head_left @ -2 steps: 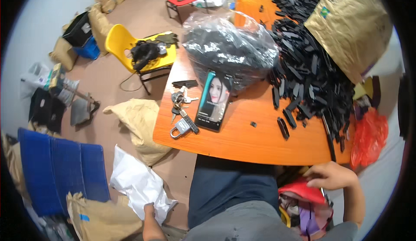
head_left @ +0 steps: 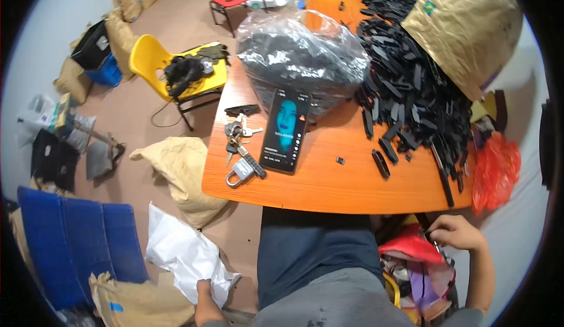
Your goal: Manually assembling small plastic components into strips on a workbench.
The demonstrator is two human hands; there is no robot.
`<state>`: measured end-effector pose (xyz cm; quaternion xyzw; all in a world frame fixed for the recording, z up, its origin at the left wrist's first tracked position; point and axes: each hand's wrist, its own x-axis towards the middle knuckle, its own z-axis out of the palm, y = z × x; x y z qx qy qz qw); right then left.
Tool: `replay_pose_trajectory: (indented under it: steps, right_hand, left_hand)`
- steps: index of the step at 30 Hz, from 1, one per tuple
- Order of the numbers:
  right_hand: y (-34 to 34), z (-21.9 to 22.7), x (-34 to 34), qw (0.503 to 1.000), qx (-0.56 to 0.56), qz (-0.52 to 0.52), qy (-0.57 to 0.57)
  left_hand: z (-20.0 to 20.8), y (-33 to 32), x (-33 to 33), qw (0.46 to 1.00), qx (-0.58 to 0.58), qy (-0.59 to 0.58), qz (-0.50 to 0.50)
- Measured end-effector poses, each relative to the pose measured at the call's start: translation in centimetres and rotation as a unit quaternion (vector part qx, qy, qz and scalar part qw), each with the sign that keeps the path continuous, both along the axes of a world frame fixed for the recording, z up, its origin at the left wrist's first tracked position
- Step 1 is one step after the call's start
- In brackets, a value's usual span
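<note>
Centre of the frame: an orange table, its near edge curving across the middle. Upper right: a heap of black plastic strips spilling down the right half of the tabletop, with a large tan paper sack lying across the heap's top; a small green-and-blue square label near the sack's upper left corner. Top centre: a clear plastic bag bulging with more dark pieces, standing on the table. Lower left: a flat blue folded panel on the floor, and beside it a brown sack with a small blue mark. Left of the table: a tan sack slumped on the floor, and a yellow chair in the upper left carrying dark gear. Right edge: a red plastic bag hanging just off the table's end.

Bottom, left of centre: a crumpled white plastic bag on the floor, pinched at its lower edge by the left hand, fingers closed on the plastic. Lower right: the right hand, fingers curled together at the mouth of a red-topped bag, seemingly gripping a small dark piece, though too small to make out.

On the table, centre: a dark phone with a lit screen, and just left of it keys with a silver padlock.
</note>
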<state>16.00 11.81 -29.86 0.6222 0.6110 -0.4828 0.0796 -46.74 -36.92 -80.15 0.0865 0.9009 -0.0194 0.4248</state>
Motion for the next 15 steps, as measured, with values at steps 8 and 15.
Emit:
replay_pose_trajectory:
  steps: [8,15]
  right_hand:
    - [-16.8,-2.2,9.1,0.895,0.116,-0.386,-0.191]
    - [-28.4,-7.0,16.4,0.864,0.013,-0.001,-0.503]
  left_hand:
    - [3.8,10.4,8.6,0.926,-0.263,0.203,0.179]
    - [-3.7,0.9,3.8,0.844,0.065,0.275,0.456]
